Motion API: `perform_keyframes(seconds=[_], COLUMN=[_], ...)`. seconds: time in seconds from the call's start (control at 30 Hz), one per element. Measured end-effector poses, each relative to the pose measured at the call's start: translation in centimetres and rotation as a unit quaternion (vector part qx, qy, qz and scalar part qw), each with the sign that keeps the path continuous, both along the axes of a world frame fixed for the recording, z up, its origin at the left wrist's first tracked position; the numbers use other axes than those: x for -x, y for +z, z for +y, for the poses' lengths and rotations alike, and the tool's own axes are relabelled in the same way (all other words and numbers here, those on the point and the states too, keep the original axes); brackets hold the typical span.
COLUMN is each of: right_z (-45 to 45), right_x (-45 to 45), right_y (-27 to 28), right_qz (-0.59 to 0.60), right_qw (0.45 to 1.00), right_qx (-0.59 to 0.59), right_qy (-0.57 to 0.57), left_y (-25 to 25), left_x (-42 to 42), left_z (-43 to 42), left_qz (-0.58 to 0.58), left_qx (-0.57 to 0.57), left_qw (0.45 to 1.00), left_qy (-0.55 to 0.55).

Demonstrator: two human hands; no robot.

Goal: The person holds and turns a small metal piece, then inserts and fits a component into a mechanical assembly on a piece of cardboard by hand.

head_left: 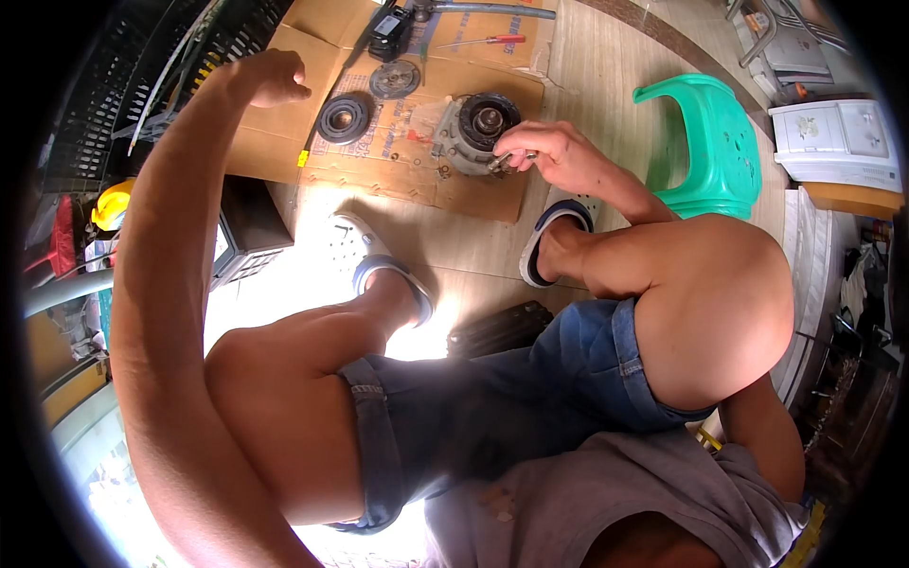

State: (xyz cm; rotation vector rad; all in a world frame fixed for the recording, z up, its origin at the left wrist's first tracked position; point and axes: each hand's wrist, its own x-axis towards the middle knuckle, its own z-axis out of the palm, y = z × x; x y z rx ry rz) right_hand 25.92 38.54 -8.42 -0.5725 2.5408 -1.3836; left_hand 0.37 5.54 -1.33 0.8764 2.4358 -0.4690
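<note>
My right hand [563, 159] is closed, its fingertips pinching a small metal piece [502, 162] whose exact kind I cannot make out. That piece meets the near right side of a grey metal housing [464, 154], which has a black ring and a central shaft [488, 119] on top. My left hand [270, 79] is held out at the upper left, over the cardboard's edge, fingers loosely curled and nothing visible in them. To the left of the housing lie a black grooved pulley [344, 119] and a flat grey round plate [395, 79].
Flattened cardboard [473, 194] lies under the parts. On it are a red-handled screwdriver [505, 39], a black device [389, 34] and small rings. A green plastic stool [724, 133] is at right; black crates [90, 95] stand at left. A black case [502, 328] lies between my feet.
</note>
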Motion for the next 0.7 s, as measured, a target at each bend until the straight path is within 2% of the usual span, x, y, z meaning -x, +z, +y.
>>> perform_keyframes(seconds=[0.13,0.23,0.33,0.47,0.57,0.7], right_z=[-0.4,-0.2,-0.2,0.2,0.1,-0.5], right_x=[-0.1,-0.4,-0.5,-0.6,-0.4,-0.4], right_y=[0.1,-0.6,-0.5,-0.8,-0.7,0.8], right_qz=[0.025,-0.013,-0.178,-0.278,-0.276,-0.192], right_qw=[1.000,0.998,0.949,0.881,0.898,0.964], right_qx=[0.010,0.038,0.242,0.359,0.307,0.158], right_qy=[0.009,-0.040,-0.093,-0.134,-0.151,-0.094], left_y=[-0.6,0.3,0.3,-0.2,0.1,0.2], left_x=[0.3,-0.3,-0.3,0.2,-0.1,-0.1], left_z=[-0.4,0.1,0.0,-0.5,-0.3,-0.3], left_qz=[0.015,0.002,-0.002,0.004,-0.001,-0.003], left_qx=[-0.015,-0.010,0.001,-0.006,-0.005,0.000], left_qw=[1.000,1.000,1.000,1.000,1.000,1.000], left_qy=[-0.020,0.002,0.005,-0.005,0.004,0.006])
